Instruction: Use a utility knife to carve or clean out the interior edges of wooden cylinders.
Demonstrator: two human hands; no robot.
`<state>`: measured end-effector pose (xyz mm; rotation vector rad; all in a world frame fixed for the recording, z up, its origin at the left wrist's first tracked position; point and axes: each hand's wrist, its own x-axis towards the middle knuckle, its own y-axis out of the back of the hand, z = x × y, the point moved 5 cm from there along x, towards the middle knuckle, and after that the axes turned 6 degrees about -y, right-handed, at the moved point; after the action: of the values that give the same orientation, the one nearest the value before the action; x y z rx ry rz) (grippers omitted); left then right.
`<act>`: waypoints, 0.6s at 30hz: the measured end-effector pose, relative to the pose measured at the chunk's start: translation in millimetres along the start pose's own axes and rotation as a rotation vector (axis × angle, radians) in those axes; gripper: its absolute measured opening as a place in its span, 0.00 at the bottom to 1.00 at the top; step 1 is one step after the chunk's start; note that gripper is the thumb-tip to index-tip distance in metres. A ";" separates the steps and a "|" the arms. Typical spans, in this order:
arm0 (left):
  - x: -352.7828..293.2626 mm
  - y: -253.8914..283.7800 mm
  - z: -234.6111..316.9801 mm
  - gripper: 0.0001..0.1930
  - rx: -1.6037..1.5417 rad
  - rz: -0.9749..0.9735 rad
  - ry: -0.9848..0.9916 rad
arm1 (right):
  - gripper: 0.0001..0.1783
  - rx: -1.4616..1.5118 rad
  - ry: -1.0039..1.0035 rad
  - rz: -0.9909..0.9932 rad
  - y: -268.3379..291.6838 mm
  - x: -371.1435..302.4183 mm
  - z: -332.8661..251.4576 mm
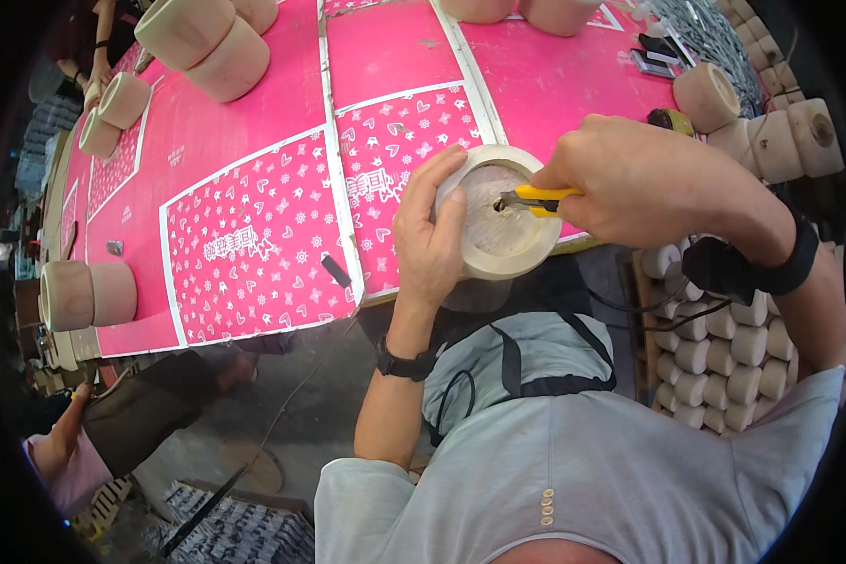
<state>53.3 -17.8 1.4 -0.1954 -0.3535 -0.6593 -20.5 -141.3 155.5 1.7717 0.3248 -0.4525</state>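
Pink table [395, 52], probably concrete floor [310, 395]: right grip [625, 179] clasps cutter [541, 201], left grip [430, 240] holds bowl [512, 265].

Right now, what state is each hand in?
Left hand: holding the pale, round, hollow vessel.
Right hand: closed, holding the yellow, metal-bladed cutter.

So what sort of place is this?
Probably a workshop: pale cylinders are stacked on the right, more rest on the pink table, and a yellow knife is held to a round hollow piece.
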 end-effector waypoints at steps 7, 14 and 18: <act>1.1 -1.1 0.9 0.18 0.021 -0.002 0.016 | 0.10 0.031 -0.142 -0.202 3.4 3.5 11.0; 8.9 4.8 0.3 0.19 -0.043 -0.048 0.086 | 0.17 0.339 -0.230 -0.062 20.3 -28.4 24.5; 32.0 -0.7 -4.5 0.21 -0.246 -0.316 0.263 | 0.19 0.253 -0.125 0.077 11.7 -37.1 27.8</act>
<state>77.5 -37.7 9.5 -0.2866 -0.0477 -1.0294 -51.7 -170.4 177.1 1.9829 0.1146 -0.5661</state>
